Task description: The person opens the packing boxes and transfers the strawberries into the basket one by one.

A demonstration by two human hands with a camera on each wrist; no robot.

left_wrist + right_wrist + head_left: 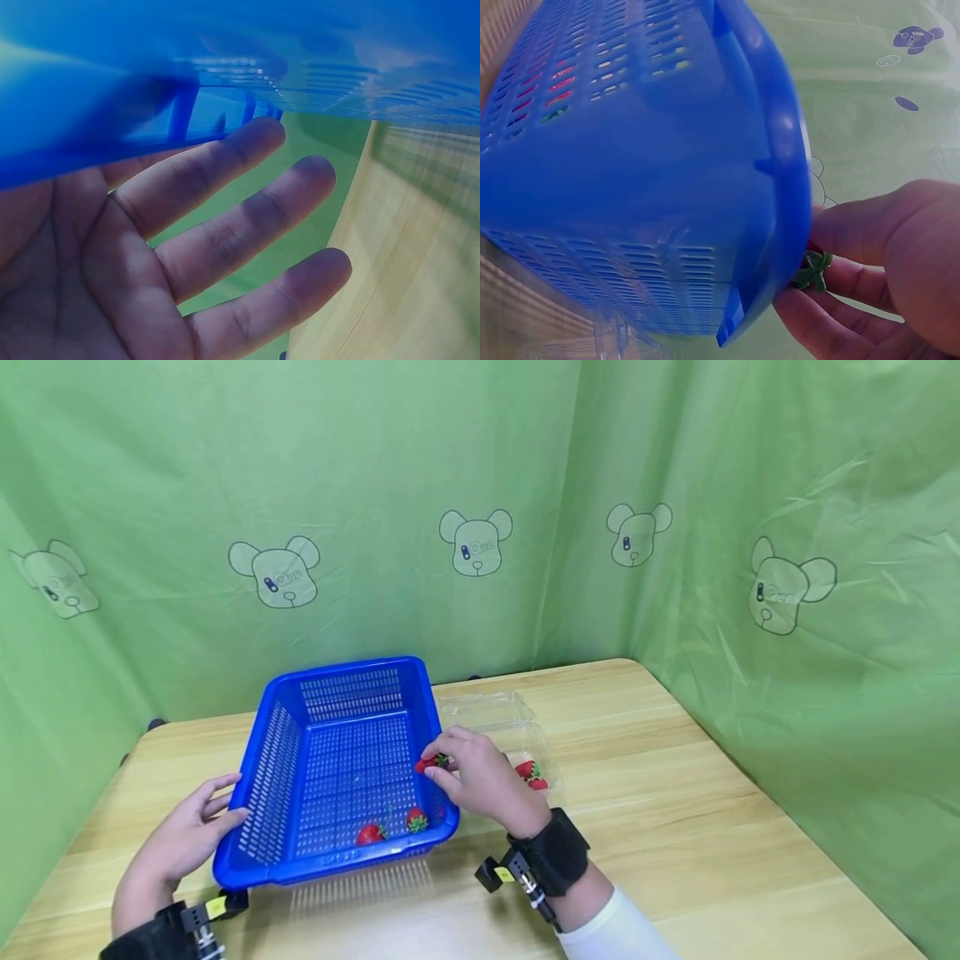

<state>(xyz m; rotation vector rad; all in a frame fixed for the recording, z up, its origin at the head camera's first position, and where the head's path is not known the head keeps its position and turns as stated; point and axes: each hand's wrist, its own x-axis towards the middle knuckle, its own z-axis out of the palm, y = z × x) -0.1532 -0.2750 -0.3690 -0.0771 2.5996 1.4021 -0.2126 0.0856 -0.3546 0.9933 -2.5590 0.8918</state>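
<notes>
A blue plastic basket [356,760] with slotted walls stands tilted, a shadow showing beneath its near edge. My left hand [187,835] holds its left rim, thumb over the top and fingers under the outside; in the left wrist view several fingers [247,225] extend below the rim. Over the right rim, my right hand [480,777] pinches a strawberry [429,764] between thumb and fingers. Its green leaf cap [814,270] shows in the right wrist view. Two more strawberries, one red [370,834] and one leaf-side up [417,820], lie at the basket's near end.
A clear plastic clamshell box [543,739] stands open right of the basket, with several strawberries [529,770] in it, partly behind the right hand. Beneath is a wooden table [675,827]. A green curtain [375,485] with bear-head drawings hangs behind and at both sides.
</notes>
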